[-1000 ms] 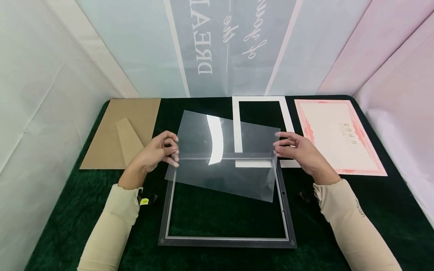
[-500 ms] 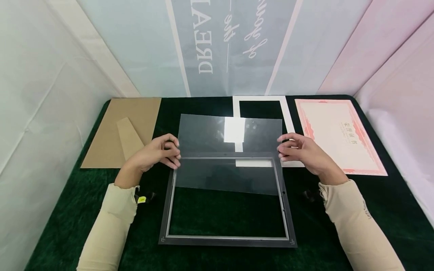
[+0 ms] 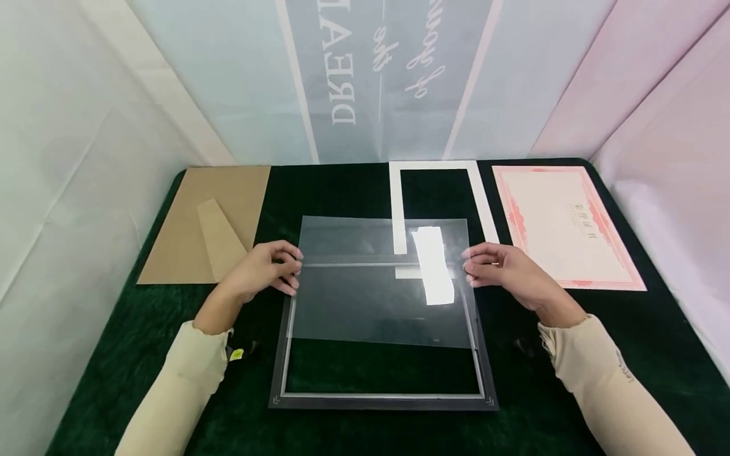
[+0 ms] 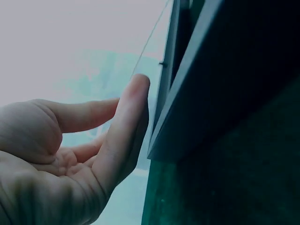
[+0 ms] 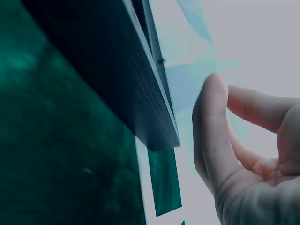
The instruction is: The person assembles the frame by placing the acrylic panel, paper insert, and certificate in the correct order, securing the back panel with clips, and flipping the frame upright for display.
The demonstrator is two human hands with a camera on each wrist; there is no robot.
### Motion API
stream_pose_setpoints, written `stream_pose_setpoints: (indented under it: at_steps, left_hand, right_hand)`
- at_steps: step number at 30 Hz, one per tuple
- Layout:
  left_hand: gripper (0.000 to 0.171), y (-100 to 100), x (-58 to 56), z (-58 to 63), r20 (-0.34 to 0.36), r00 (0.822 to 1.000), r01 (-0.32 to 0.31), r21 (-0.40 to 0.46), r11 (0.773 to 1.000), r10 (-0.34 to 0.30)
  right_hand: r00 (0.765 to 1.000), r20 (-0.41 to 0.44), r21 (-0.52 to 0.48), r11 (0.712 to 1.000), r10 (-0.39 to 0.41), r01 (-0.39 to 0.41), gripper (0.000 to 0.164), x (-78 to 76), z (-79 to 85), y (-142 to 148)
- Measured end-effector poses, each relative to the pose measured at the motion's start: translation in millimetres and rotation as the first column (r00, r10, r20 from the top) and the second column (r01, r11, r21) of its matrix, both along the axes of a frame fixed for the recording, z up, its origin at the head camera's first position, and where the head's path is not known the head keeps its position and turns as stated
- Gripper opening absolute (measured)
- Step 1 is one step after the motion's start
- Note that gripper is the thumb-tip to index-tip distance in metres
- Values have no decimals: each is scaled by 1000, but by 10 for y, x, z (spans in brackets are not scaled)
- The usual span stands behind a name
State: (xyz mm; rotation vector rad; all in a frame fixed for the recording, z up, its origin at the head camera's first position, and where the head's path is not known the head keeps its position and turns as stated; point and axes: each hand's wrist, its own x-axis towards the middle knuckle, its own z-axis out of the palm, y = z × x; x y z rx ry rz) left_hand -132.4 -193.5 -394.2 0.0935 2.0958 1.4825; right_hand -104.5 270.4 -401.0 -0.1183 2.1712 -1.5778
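Between my hands a clear sheet [image 3: 353, 310] hangs over the far part of a dark grey picture frame [image 3: 382, 402], which lies face down or up on the green cloth. My left hand [image 3: 259, 272] pinches the sheet's left edge between thumb and fingers; its thin edge also runs to the fingertips in the left wrist view. At the opposite edge, my right hand [image 3: 507, 275] pinches the sheet the same way. A bright reflection covers part of the sheet's right half. The frame's side and corner [image 5: 154, 126] show just beside the right fingers in the right wrist view.
A brown backing board [image 3: 165, 247] with a stand leg [image 3: 219, 237] lies at the back left. Behind the frame is a white mat border [image 3: 436, 165], partly seen through the sheet. A pink-bordered certificate [image 3: 547, 234] lies at the back right. Fabric walls enclose the green-covered table [image 3: 131, 380].
The sheet has turned from a slant to nearly in line with the frame and moved toward me. Both hands have come slightly nearer with it, and the reflection has shifted right.
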Motion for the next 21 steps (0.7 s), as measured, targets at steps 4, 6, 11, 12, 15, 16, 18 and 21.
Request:
stream_pose_setpoints:
  at_steps: [4, 6, 11, 12, 15, 16, 18, 21]
  left_hand:
    - [30, -7, 134, -17, 7, 1000, -16, -18, 1000, 17]
    - [32, -17, 198, -28, 11, 1000, -19, -30, 999, 20]
    - [36, -61, 318, -49, 7, 1000, -18, -72, 997, 19]
    - [35, -67, 331, -49, 7, 1000, -16, -73, 997, 16]
    - [30, -68, 357, -39, 1, 1000, -4, -75, 997, 4]
    - [28, -63, 362, -35, 1, 1000, -1, -75, 997, 1]
    - [26, -54, 371, -33, -4, 1000, 8, -75, 997, -9]
    - [22, -39, 396, -16, -12, 1000, 21, -96, 995, -22]
  right_hand:
    - [1000, -12, 70, 997, -16, 17, 43, 84, -23, -39]
    - [1000, -17, 104, 994, -15, 17, 42, 110, -40, -59]
    - [1000, 10, 134, 991, -10, 8, 40, 160, -67, -107]
    - [1000, 16, 132, 991, -7, 5, 39, 172, -65, -109]
    - [1000, 25, 127, 992, 7, -10, 38, 221, -47, -104]
    - [1000, 27, 126, 992, 14, -17, 38, 240, -39, -97]
    - [999, 31, 125, 992, 25, -29, 38, 277, -27, -81]
    - [999, 28, 115, 992, 46, -49, 36, 322, -12, -62]
